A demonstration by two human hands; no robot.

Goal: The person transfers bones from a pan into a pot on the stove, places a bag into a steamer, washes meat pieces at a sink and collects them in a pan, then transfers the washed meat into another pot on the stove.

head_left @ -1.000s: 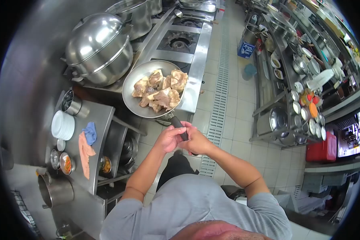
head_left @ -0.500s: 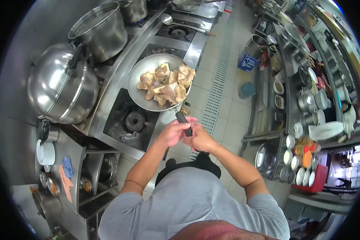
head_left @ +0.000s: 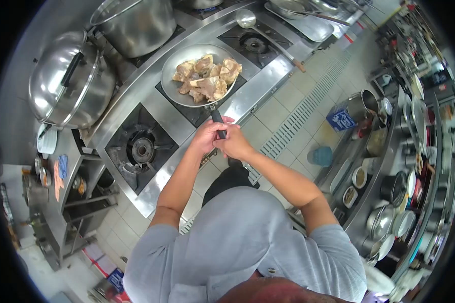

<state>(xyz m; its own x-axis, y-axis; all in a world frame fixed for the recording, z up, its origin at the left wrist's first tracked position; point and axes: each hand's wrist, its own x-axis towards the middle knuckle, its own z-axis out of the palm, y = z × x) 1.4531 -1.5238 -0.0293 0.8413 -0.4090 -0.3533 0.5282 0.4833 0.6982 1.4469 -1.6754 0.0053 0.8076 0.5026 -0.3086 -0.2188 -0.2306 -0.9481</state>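
A wide steel frying pan (head_left: 171, 90) sits level at a burner of the stove, its black handle (head_left: 217, 117) pointing back toward me. Large chunks of meat on the bone (head_left: 210, 87) are heaped in it. My left hand (head_left: 206, 136) closes around the handle from the left. From the other side my right hand (head_left: 234, 143) wraps the handle's end, partly overlapping the left fingers. Whether the pan's base rests on the burner or hovers just above it, I cannot tell.
A bare burner (head_left: 142, 147) lies left of my hands. Big steel pots, one a tall open stockpot (head_left: 136, 28) and one a lidded pot (head_left: 71, 81), line the back. A ladle (head_left: 246, 19) lies across another burner. Shelves of bowls and pans (head_left: 380, 222) stand at right.
My view has turned and shifted, with the stove swinging round. The pan and both hands have moved along the stove, away from the near burner. Both hands keep hold of the handle.
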